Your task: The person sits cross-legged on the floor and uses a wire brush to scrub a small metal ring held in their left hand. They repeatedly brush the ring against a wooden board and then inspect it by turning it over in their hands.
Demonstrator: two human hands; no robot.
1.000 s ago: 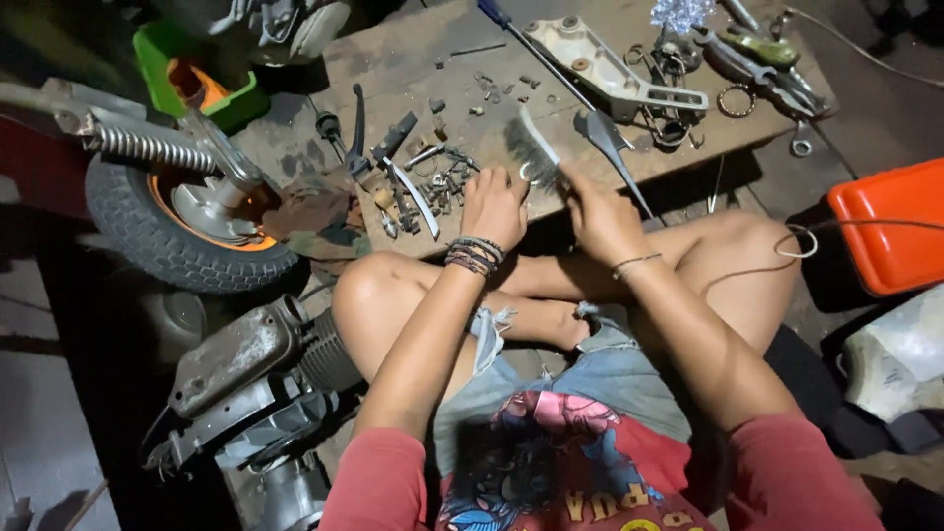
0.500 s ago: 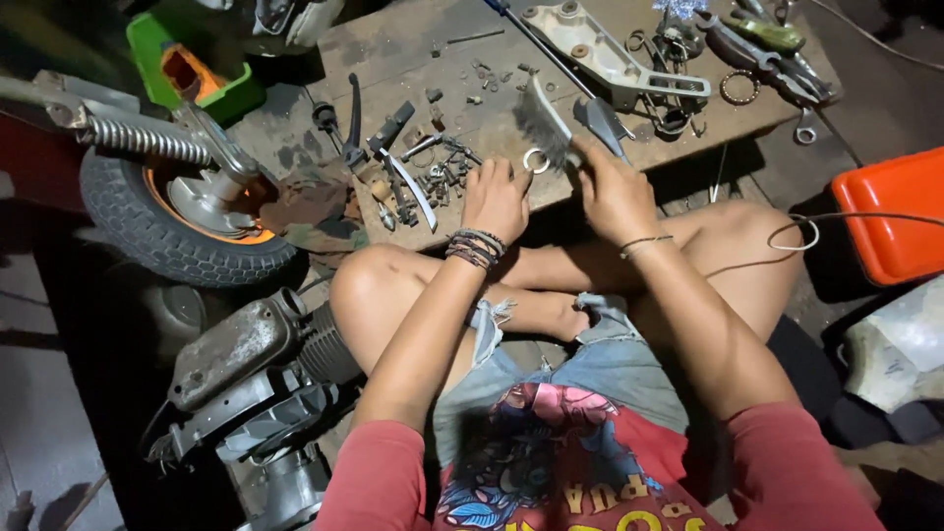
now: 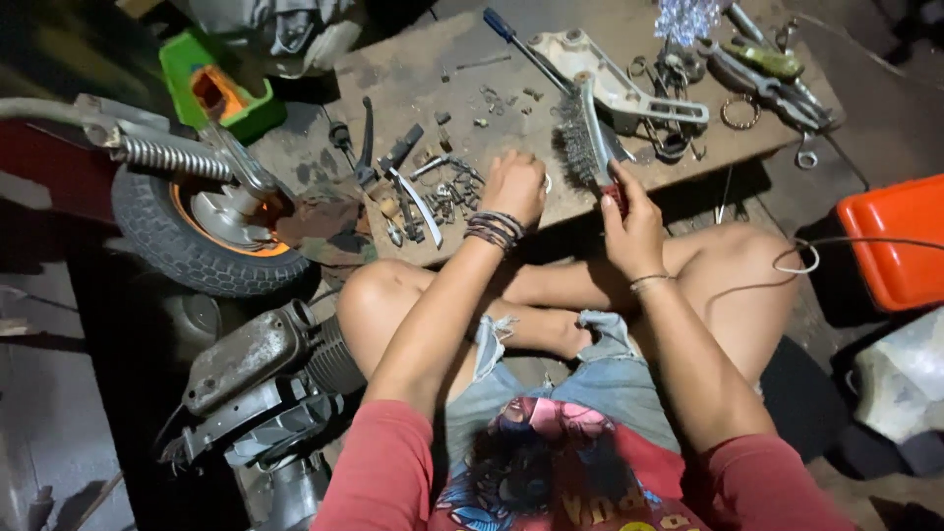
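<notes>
Wire brush (image 3: 582, 138) first: half a second ago we held it bristles-down right against a small metal ring on the board; now our right hand (image 3: 629, 221) has drawn it back toward three o'clock and tipped it up, so the bristle head stands clear of our left hand (image 3: 515, 185). The ring itself, plain to see a moment ago beside our left fingertips, is now all but hidden; only a pale sliver shows at the three o'clock edge of that hand, and we cannot tell for sure that it is the ring. We judge this as a pause between scrubbing strokes, with the part turned or checked in the left fingers.

Our right hand is wrapped closed around the brush's red handle, the head pointing to twelve o'clock. Our left hand is curled shut, knuckles up, and we cannot tell what it pinches underneath. The brush head sits just beside the left hand, at its two o'clock, not touching it.

At nine o'clock from the left hand lies a heap of bolts (image 3: 447, 187) on the wooden board (image 3: 413, 69); a small wheel (image 3: 202, 231) stands farther out the same way
</notes>
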